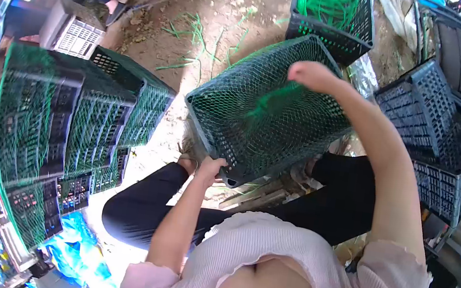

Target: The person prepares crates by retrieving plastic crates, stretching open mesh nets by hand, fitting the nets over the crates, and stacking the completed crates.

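Observation:
A dark plastic crate (pixel 207 141) lies tilted in front of me, with green netting (pixel 279 133) stretched across its opening. My left hand (pixel 212 170) is closed on the crate's near left corner. Over the far right part of the netting, my right hand (pixel 311 76) is raised in a closed fist. Whatever that hand might hold is too small or hidden to make out. A blurred bunch of green strands (pixel 272 101) shows over the middle of the netting.
Netted crates (pixel 98 119) are stacked at the left. A crate of green strips (pixel 331 31) stands at the top, more crates (pixel 424 106) at the right. Loose green strips (pixel 198 36) lie on the soil. Another person's foot (pixel 115 9) shows at the upper left.

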Available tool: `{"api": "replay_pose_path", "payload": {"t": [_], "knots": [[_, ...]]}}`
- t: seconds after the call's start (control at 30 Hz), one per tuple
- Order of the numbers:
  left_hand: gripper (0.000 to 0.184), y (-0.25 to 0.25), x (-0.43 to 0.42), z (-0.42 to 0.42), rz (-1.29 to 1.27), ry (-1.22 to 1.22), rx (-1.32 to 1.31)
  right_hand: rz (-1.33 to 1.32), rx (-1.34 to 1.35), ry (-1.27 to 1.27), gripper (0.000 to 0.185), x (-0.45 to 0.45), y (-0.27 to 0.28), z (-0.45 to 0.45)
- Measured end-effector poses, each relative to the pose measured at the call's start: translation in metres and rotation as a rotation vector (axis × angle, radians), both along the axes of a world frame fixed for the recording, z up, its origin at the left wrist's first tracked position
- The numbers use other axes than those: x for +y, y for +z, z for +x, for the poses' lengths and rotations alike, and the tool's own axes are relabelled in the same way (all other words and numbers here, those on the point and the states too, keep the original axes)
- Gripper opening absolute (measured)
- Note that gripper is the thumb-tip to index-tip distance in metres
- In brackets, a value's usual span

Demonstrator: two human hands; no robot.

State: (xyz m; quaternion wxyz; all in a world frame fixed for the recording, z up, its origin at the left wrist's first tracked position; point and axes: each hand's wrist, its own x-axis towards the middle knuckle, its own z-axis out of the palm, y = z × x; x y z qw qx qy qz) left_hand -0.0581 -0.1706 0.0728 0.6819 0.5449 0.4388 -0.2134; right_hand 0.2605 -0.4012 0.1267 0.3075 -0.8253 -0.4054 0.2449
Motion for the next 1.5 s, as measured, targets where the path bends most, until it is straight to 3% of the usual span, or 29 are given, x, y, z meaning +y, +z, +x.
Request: {"api": "replay_pose_path", "payload": {"t": [0.03, 0.1, 0.13, 0.17, 0.2, 0.23, 0.27, 0.33, 0.37, 0.47, 0.57, 0.6, 0.7, 0.83, 0.9, 0.97, 1.03, 1.07, 1.1, 1.17, 1.27, 1.33, 1.4, 1.47, 1.5], "knots": [[0.017, 0.007, -0.003, 0.003, -0.004, -0.008, 0.003, -0.114, -0.166, -0.059, 0.017, -0.027, 0.028, 0.008], [0.016, 0.029, -0.010, 0.014, 0.018, 0.019, -0.009, -0.126, -0.568, -0.055, 0.040, -0.102, 0.025, 0.029], [0.016, 0.058, -0.020, 0.018, 0.026, 0.006, 0.007, -0.311, -0.469, -0.159, 0.054, -0.122, 0.081, 0.002], [0.017, 0.088, -0.026, 0.025, 0.037, 0.005, 0.015, -0.358, -0.424, -0.246, 0.058, -0.157, 0.073, 0.008], [0.014, 0.097, -0.028, 0.023, 0.041, 0.059, -0.005, -0.297, -0.593, -0.196, 0.054, -0.186, 0.058, 0.020], [0.012, 0.107, -0.028, 0.018, 0.033, 0.104, -0.018, -0.010, -0.132, -0.502, 0.048, -0.193, 0.092, -0.003], [0.013, 0.125, -0.021, 0.014, -0.041, 0.158, -0.059, 0.234, -0.127, -0.579, 0.044, -0.231, 0.076, 0.008], [0.015, 0.177, -0.028, -0.006, -0.210, 0.215, -0.125, 0.631, 0.097, -0.855, 0.047, -0.211, 0.155, -0.053], [0.019, 0.236, -0.032, -0.023, -0.247, 0.261, -0.188, 0.834, 0.238, -0.982, 0.050, -0.203, 0.186, -0.079], [0.022, 0.287, -0.025, -0.041, -0.419, 0.277, -0.381, 0.997, 0.008, -0.826, 0.053, -0.209, 0.175, -0.073], [0.018, 0.347, -0.007, -0.049, -0.403, 0.251, -0.618, 0.931, -0.039, -0.825, 0.054, -0.212, 0.146, -0.039], [0.016, 0.377, -0.004, -0.053, -0.319, 0.287, -0.726, 0.833, -0.203, -0.762, 0.049, -0.193, 0.164, -0.060], [0.010, 0.466, 0.013, -0.068, -0.092, 0.347, -0.976, 0.826, -0.057, -0.842, 0.046, -0.185, 0.157, -0.040], [0.024, 0.563, 0.054, -0.090, 0.132, 0.501, -1.315, 0.858, -0.062, -0.730, 0.046, -0.175, 0.140, -0.017], [0.025, 0.609, 0.073, -0.105, -0.015, 0.468, -1.378, 0.862, -0.014, -0.653, 0.047, -0.160, 0.151, -0.027], [0.028, 0.638, 0.095, -0.121, 0.227, 0.708, -1.411, 0.816, 0.027, -0.614, 0.048, -0.146, 0.162, -0.039], [0.034, 0.663, 0.168, -0.150, 0.271, 0.733, -1.342, 0.723, 0.060, -0.616, 0.049, -0.136, 0.170, -0.047], [0.037, 0.664, 0.143, -0.152, 0.294, 0.845, -1.317, 0.667, -0.001, -0.611, 0.050, -0.129, 0.177, -0.054], [0.032, 0.681, 0.148, -0.159, 0.026, 1.154, -1.139, 0.670, -0.013, -0.581, 0.051, -0.122, 0.178, -0.056], [0.050, 0.676, 0.196, -0.172, 0.216, 1.196, -1.228, 0.675, -0.039, -0.525, 0.052, -0.115, 0.178, -0.057], [0.055, 0.666, 0.187, -0.171, 0.305, 1.588, -0.992, 0.693, -0.034, -0.462, 0.053, -0.107, 0.171, -0.048], [0.060, 0.635, 0.261, -0.199, 0.731, 1.073, -0.937, 0.655, -0.033, -0.464, 0.054, -0.101, 0.173, -0.054], [0.062, 0.603, 0.307, -0.212, 0.966, 1.056, -0.377, 0.608, -0.064, -0.450, 0.055, -0.098, 0.174, -0.055], [0.053, 0.569, 0.276, -0.196, 1.501, 0.743, 0.220, 0.546, -0.117, -0.433, 0.056, -0.098, 0.169, -0.055], [0.053, 0.551, 0.305, -0.204, 1.783, 0.562, 0.317, 0.517, -0.121, -0.425, 0.056, -0.098, 0.172, -0.059]]}}
